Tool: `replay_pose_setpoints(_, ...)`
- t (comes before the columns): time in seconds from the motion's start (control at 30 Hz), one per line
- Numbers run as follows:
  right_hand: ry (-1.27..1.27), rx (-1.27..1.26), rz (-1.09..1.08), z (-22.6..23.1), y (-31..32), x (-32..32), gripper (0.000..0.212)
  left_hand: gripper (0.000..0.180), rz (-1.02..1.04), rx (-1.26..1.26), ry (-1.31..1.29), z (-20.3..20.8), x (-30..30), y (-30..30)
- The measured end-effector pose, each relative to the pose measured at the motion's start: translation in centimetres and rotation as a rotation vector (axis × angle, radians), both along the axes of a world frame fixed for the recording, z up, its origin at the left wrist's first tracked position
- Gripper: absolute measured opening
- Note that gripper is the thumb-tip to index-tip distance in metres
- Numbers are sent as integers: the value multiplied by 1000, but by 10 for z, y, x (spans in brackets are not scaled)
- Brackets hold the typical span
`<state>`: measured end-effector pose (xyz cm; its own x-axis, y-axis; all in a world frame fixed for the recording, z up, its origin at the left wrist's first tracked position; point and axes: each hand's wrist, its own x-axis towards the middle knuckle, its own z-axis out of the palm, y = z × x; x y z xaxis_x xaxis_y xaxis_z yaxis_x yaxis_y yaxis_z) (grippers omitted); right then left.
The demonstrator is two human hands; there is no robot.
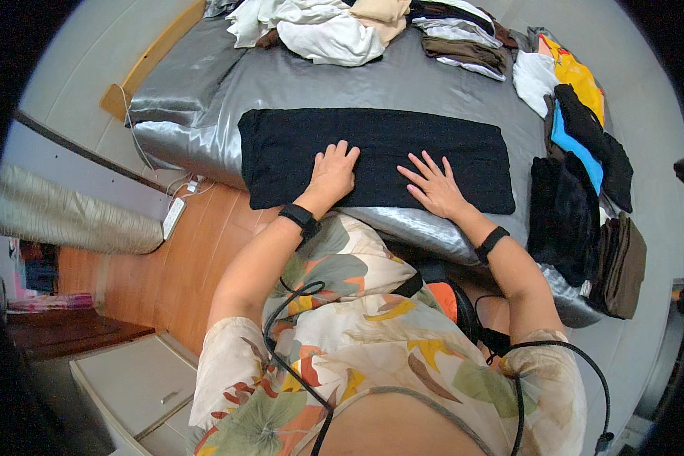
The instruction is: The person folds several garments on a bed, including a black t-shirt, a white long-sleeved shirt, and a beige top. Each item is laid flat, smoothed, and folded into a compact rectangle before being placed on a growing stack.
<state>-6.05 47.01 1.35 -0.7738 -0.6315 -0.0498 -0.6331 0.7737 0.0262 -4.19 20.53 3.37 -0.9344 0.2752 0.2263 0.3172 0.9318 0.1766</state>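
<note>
A black garment [281,163], folded into a long flat rectangle, lies across the near side of the bed with its grey satiny cover [296,83]. Which garment it is, I cannot tell. On its near left part rests my left hand [334,173], fingers slightly bent and lying on the cloth. My right hand [437,188] is spread on the right half, palm down with the fingers apart. Neither hand grips the fabric. Small creases show on the otherwise smooth black surface.
White and beige clothes [330,38] are heaped at the bed's far side, beside a folded stack [463,53]. Along the right edge lie dark folded garments [562,216], a blue one [574,144] and a yellow one [574,76]. A power strip [174,218] is at the left.
</note>
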Motion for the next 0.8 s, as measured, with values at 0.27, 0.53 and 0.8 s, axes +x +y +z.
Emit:
replay_pose_setpoints(0.27,105,-103,74,-16,9,-3,47,33,-43,336,169,-1,-9,-21)
replay_pose_setpoints(0.53,69,-459,-35,-6,40,-29,42,48,-104,394,-115,1,8,-20)
replay_pose_setpoints(0.8,129,-122,-603,-7,150,-63,41,64,-106,-49,-181,-18,-14,14)
